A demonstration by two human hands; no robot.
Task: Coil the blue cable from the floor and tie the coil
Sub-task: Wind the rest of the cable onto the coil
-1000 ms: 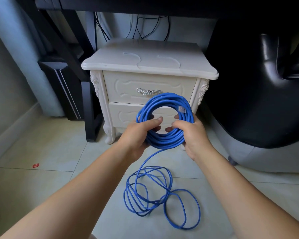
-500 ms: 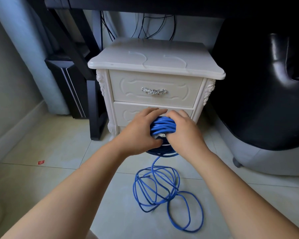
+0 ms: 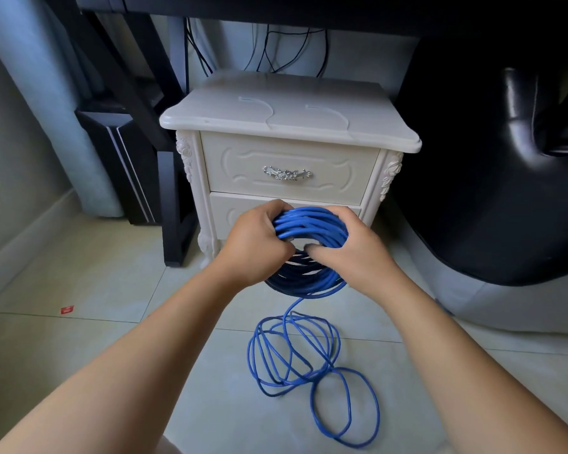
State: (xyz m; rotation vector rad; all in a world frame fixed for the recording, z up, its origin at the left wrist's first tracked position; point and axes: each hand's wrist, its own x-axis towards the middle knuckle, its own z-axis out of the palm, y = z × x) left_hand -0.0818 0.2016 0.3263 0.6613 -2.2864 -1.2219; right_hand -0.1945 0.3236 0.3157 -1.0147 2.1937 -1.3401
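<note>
Left hand [image 3: 254,249] is closed around the left side of the blue cable coil [image 3: 310,224], fingers curled over the bundled turns; right hand [image 3: 350,249] grips the coil's right side the same way, thumb tucked toward the middle. Both hold the coil off the floor, tilted so its upper arc faces the camera and its lower arc sits in shadow beneath the wrists, just in front of the lower drawer of a white nightstand [image 3: 289,126]. From the coil's lower edge one strand drops to the loose cable loops [image 3: 295,352] lying tangled on the tiled floor [image 3: 79,355], between the forearms.

No writing can be read anywhere; a small red scrap [image 3: 67,310] on the tiles at left is too small to make out. Open floor lies to the left of the arms. On the right a black chair [image 3: 492,198] crowds close, and a dark desk leg [image 3: 173,208] stands just left of the nightstand.
</note>
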